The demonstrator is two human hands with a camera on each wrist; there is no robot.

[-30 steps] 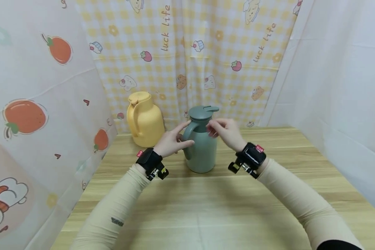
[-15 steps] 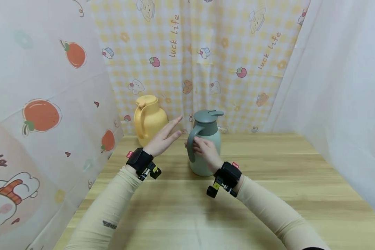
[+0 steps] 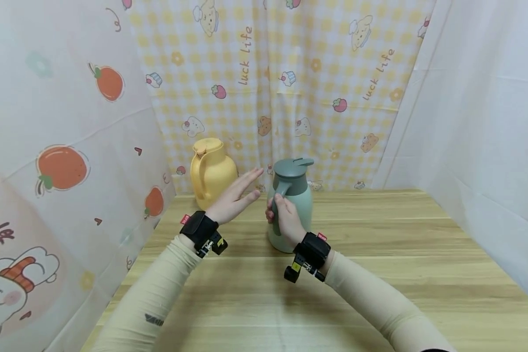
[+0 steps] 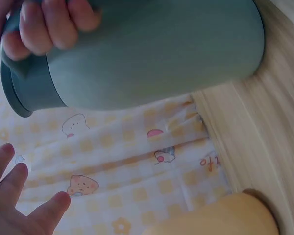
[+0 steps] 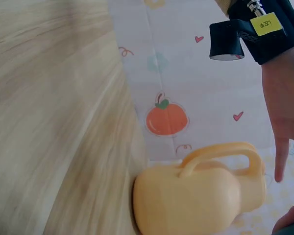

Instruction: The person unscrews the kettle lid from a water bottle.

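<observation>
A green thermos jug (image 3: 299, 210) with a darker lid stands upright on the wooden table. My right hand (image 3: 288, 219) grips its handle, fingers curled round it; those fingers (image 4: 49, 22) show in the left wrist view against the jug's body. To the left of the jug, my left hand (image 3: 233, 198) hovers with fingers straight and spread, holding nothing. Behind the left hand stands a yellow thermos jug (image 3: 217, 171), its handle facing the front left. The right wrist view shows this yellow jug (image 5: 196, 196) with the left hand (image 5: 284, 98) beside its top.
The wooden table (image 3: 378, 254) reaches to a yellow checked curtain (image 3: 317, 88) close behind both jugs. White cloth walls close in the left and right sides, the left one (image 3: 83, 117) printed with fruit.
My right hand has come down from beside the green jug's neck to its handle and gripped it. The left hand has moved off the jug to the left. The jug's handle has turned toward the front.
</observation>
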